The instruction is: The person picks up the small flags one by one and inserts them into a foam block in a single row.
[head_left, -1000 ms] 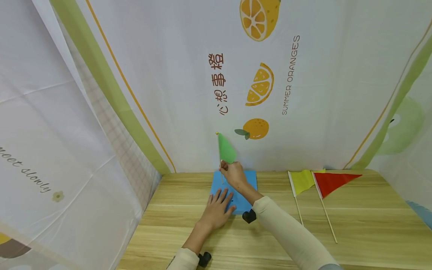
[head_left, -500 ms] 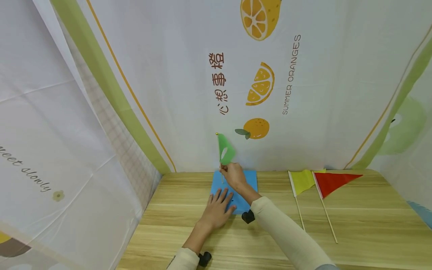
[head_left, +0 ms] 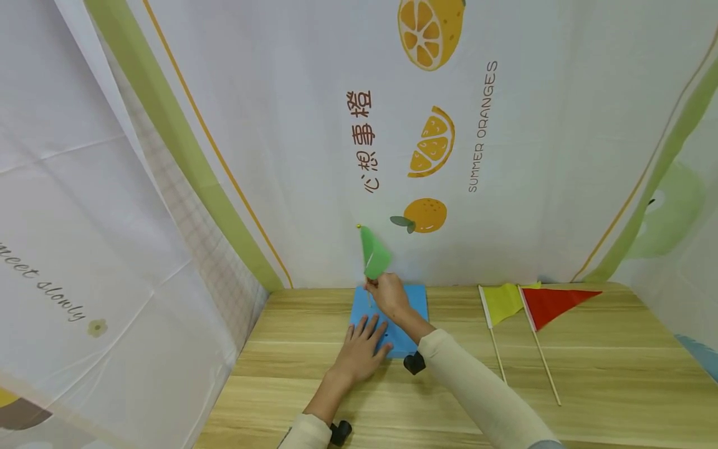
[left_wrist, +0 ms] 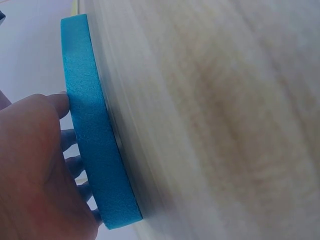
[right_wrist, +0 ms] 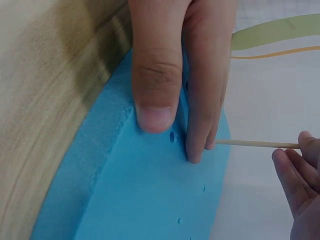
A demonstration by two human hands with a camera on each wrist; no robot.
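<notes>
Green flag (head_left: 377,254) slightly lower, fingers (right_wrist: 291,181) pinching stick (right_wrist: 257,144)

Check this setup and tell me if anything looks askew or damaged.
The backdrop looks hung sideways: its SUMMER ORANGES lettering runs upward. I see no spill or damage around the green flag or blue block.

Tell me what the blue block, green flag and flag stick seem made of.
Blue block: probably dense foam, matte; its side looks finely grainy and its top has small holes.
Green flag: likely thin cloth, though plastic sheet is possible; it curves softly and shows a pale streak.
Flag stick: probably plain wood or bamboo, uncoated by the look of its dull, pale tan surface.
</notes>
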